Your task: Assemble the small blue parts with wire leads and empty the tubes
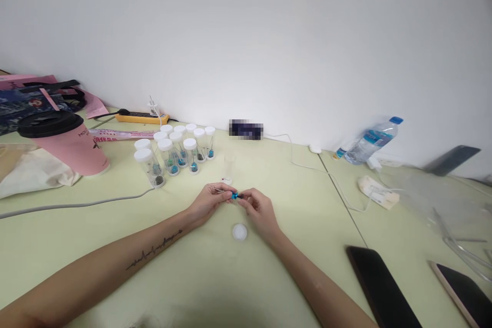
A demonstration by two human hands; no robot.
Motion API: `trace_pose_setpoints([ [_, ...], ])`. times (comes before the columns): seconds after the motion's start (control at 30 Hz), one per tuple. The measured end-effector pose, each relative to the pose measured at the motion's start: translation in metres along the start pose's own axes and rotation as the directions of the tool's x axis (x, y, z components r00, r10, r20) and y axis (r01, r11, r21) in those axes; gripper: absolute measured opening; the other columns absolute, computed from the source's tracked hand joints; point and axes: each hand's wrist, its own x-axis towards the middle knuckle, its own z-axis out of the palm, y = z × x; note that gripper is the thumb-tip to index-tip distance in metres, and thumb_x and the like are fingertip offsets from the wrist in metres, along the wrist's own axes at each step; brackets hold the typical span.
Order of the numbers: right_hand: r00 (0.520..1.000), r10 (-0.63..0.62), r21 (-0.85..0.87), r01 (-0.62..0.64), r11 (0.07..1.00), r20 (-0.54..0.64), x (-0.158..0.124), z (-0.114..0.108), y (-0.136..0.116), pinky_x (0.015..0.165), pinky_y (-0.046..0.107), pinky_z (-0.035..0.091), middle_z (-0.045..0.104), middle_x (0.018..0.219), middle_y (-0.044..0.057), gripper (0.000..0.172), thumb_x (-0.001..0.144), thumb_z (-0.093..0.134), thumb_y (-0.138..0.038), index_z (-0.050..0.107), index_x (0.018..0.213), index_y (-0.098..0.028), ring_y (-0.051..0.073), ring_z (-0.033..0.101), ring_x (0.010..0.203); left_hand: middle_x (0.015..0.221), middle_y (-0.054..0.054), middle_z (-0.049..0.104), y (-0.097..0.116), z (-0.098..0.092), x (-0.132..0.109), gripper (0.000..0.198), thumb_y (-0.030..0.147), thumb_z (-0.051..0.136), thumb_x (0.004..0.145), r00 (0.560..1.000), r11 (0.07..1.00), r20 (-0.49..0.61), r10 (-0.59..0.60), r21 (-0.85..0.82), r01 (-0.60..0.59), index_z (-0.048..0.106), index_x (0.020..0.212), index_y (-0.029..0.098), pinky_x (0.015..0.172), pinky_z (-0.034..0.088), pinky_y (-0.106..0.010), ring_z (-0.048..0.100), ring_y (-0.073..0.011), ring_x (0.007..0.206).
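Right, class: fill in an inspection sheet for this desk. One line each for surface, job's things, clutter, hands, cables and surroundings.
Surface: pale green table, a seam running down its right side.
Job's things: small blue part held between both hands; thin wires stick out of it to the left; white cap lying flat; capped vials in a cluster; one open vial upright.
Clutter: pink cup, cloth bag, water bottle on its side, two phones, plastic bag.
Hands: left hand and right hand both pinch the part.
Cables: grey cable, white cable, yellow power strip.
Surroundings: plain white wall.
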Motion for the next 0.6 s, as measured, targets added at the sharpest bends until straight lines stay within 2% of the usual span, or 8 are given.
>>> trace_pose_setpoints([
  [0.07,0.999,-0.025,-0.015,0.024,1.0,-0.04,-0.0003,-0.0001,0.0001,0.055,0.023,0.041,0.058,0.071,-0.001,0.015,0.082,0.061,-0.032,0.062,0.091,-0.02,0.012,0.049,0.056,0.071,-0.003,0.067,-0.0004,-0.0002,-0.0003,0.02,0.026,0.075,0.07,1.0,1.0,0.004,-0.003,-0.009,0.003,0.072,0.085,0.014,0.072,0.042,-0.025,0.057,-0.0122,0.069],
  [0.13,1.0,-0.012,-0.024,0.011,1.0,-0.021,-0.0007,-0.0003,0.0012,0.055,0.023,0.041,0.057,0.067,-0.001,0.015,0.085,0.057,-0.033,0.063,0.084,-0.019,0.012,0.049,0.055,0.073,-0.003,0.068,-0.0008,-0.0002,-0.0006,0.019,0.026,0.076,0.07,1.0,1.0,0.014,0.001,0.004,-0.001,0.072,0.085,0.014,0.073,0.042,-0.025,0.057,-0.0121,0.07],
  [0.23,0.999,0.024,-0.031,-0.022,0.999,0.044,-0.0011,-0.0004,0.0021,0.053,0.023,0.039,0.054,0.057,-0.001,0.033,0.091,0.046,-0.036,0.061,0.068,-0.018,0.012,0.048,0.052,0.077,-0.004,0.069,-0.0008,0.0001,-0.0008,0.018,0.025,0.076,0.069,1.0,1.0,0.022,0.008,0.029,-0.008,0.072,0.083,0.014,0.074,0.042,-0.025,0.058,-0.0123,0.071],
  [0.37,0.999,-0.023,-0.03,0.022,0.999,-0.03,-0.0008,-0.0001,0.0001,0.055,0.023,0.04,0.058,0.069,-0.001,0.014,0.084,0.059,-0.032,0.063,0.086,-0.019,0.011,0.049,0.055,0.073,-0.003,0.068,-0.0006,-0.0001,-0.0003,0.019,0.026,0.076,0.07,1.0,1.0,0.006,0.008,0.013,-0.009,0.072,0.084,0.015,0.073,0.042,-0.026,0.058,-0.0123,0.07],
  [0.43,1.0,-0.013,-0.03,0.013,0.999,-0.022,-0.0004,-0.0001,-0.001,0.054,0.023,0.039,0.056,0.067,-0.001,0.015,0.085,0.058,-0.033,0.062,0.084,-0.019,0.012,0.048,0.055,0.073,-0.003,0.068,-0.0005,-0.0001,-0.0002,0.019,0.026,0.076,0.069,1.0,1.0,0.01,0.008,0.016,-0.008,0.072,0.084,0.015,0.072,0.042,-0.026,0.057,-0.0123,0.069],
  [0.53,0.999,0.017,-0.038,-0.015,0.999,0.041,-0.0002,-0.0003,-0.0016,0.052,0.023,0.037,0.054,0.061,-0.001,0.025,0.089,0.051,-0.035,0.061,0.072,-0.019,0.011,0.046,0.053,0.076,-0.004,0.069,0.0001,0.0003,-0.0004,0.019,0.026,0.077,0.068,1.0,0.999,0.012,0.009,0.031,-0.01,0.072,0.082,0.014,0.073,0.042,-0.026,0.058,-0.0125,0.069],
  [0.6,1.0,0.01,-0.024,-0.01,1.0,0.024,-0.0004,-0.0001,-0.0018,0.052,0.022,0.037,0.055,0.064,-0.002,0.016,0.085,0.056,-0.034,0.061,0.08,-0.019,0.01,0.044,0.051,0.075,-0.003,0.069,0.0006,0.0007,-0.0006,0.019,0.026,0.077,0.068,1.0,1.0,0.01,0.013,0.028,-0.013,0.072,0.082,0.014,0.074,0.042,-0.026,0.058,-0.0129,0.07],
])
